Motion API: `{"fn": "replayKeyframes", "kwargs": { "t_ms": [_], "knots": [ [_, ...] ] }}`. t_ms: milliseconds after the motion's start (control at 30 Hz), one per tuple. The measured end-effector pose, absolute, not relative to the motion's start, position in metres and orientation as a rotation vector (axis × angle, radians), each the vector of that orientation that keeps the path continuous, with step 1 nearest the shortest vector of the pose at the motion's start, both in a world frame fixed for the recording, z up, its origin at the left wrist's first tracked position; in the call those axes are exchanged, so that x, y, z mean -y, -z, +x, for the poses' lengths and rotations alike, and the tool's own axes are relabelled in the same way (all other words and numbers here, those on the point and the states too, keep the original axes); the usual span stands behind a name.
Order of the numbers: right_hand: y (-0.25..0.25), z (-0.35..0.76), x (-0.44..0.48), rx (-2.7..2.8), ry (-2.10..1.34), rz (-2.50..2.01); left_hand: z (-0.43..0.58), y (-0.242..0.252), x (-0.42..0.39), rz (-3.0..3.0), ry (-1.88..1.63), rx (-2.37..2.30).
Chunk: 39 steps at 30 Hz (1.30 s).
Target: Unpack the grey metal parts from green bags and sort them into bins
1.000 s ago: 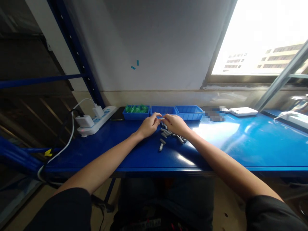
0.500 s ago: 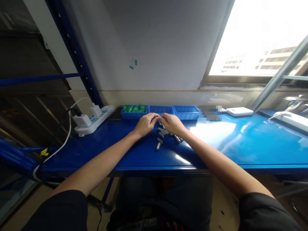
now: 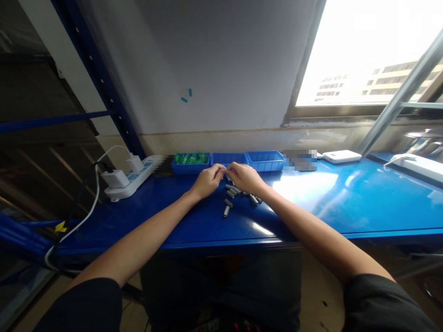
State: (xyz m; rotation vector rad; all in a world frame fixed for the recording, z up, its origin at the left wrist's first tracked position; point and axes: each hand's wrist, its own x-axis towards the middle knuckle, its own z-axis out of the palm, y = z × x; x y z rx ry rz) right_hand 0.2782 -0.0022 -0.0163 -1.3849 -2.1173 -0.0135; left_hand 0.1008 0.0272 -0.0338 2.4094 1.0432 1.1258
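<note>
Finds left hand point(image 3: 206, 181) and right hand point(image 3: 245, 179) tip to tip, fingers curled nearly closed, just above a heap of grey cylinders point(image 3: 237, 190) mid-table; cannot tell what sits pinched between. Counts 2 loose cylinders on the heap's near side, the heap itself too small to count. Counts 3 bins point(image 3: 265, 160) along the far edge, the left 1 holding green pieces point(image 3: 190, 158). Leaves bare table point(image 3: 328, 198) to the right, up to a white box point(image 3: 341, 157); power strip point(image 3: 129, 180) far left.

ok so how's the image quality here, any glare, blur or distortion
Head view: the window is largely blown out to white, throwing glare on the blue table; the rack post leans from wide-lens distortion; pixelated patches flank the blue bins; anything between the left hand and right hand is too small to resolve.
</note>
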Motion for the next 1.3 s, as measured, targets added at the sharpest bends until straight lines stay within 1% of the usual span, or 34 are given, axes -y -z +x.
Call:
{"fn": "replayKeyframes", "kwargs": {
  "t_ms": [300,567,900,1133,1300],
  "knots": [
    [0.0165,0.2776,0.0004,2.092,-0.002,-1.372,0.1015,0.0311,-0.0247,2.491,-1.163,-1.065],
    [0.0151,0.28,0.003,2.108,-0.035,-1.219,0.1001,0.0277,-0.0228,2.494,-1.1,-1.078],
    [0.016,0.28,0.0025,2.169,-0.015,-1.222,0.101,0.0275,-0.0219,2.428,-1.049,-1.09],
    [0.0141,0.2809,0.0008,2.14,0.063,-1.346,0.1047,0.0321,-0.0232,2.434,-1.222,-1.025],
    [0.0154,0.2796,0.0001,2.134,0.053,-1.372,0.108,0.032,-0.0201,2.469,-1.247,-1.016]
  ]
}}
